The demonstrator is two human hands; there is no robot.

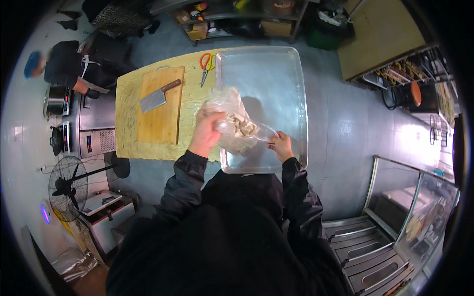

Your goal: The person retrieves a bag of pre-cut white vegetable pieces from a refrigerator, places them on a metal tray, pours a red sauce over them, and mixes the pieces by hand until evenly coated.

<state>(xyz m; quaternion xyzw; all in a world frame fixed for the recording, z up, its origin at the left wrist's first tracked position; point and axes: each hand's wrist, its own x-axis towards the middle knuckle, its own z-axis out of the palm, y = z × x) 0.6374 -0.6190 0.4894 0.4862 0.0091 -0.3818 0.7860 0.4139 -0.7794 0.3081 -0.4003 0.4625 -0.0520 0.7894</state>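
Observation:
My left hand [206,129] grips the side of a clear plastic bag [226,99] that holds pale, folded pieces of food [242,125]; what food it is I cannot tell. My right hand [280,145] pinches a stretched edge of the same bag on its right side. Both hands are over a large rectangular metal tray [276,70], the left one near its left rim. Left of the tray, a cleaver [154,101] with a wooden handle lies on a wooden cutting board [159,127]. Scissors [204,74] with red and yellow handles lie beside the tray's upper left corner.
The tray and board rest on a worn wooden table [126,111]. A co-worker [63,63] stands at the upper left by a metal counter [97,111]. A pedestal fan [68,187] stands at the left, a green bin [322,35] beyond the tray, a glass-sided metal cabinet [422,211] at the lower right.

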